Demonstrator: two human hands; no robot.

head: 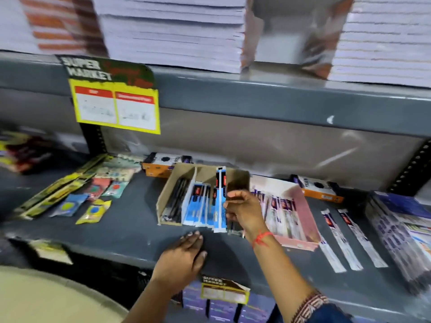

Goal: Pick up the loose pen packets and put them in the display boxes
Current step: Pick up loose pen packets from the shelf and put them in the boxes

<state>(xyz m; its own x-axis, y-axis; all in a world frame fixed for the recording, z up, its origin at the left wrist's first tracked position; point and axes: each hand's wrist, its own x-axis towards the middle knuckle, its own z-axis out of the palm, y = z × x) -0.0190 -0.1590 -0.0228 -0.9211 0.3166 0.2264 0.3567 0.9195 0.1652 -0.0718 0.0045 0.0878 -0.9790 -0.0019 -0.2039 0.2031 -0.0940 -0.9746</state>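
A brown cardboard display box (166, 197) stands on the grey shelf (130, 231), with dark pen packets on its left and blue ones on its right. My right hand (245, 212) is shut on a blue pen packet (220, 201), held upright at the right end of the blue row. My left hand (184, 257) lies flat on the shelf in front of the box, fingers together, holding nothing. To the right is a pink display box (307, 215) with white and purple packets. Three loose white pen packets (345, 238) lie on the shelf right of it.
Small coloured packets (93, 212) and long yellow-black packs (53, 194) lie on the shelf's left part. Orange boxes (158, 169) stand at the back. Stacked flat packs (401, 234) fill the far right. A yellow price tag (116, 106) hangs from the upper shelf holding notebook stacks (172, 29).
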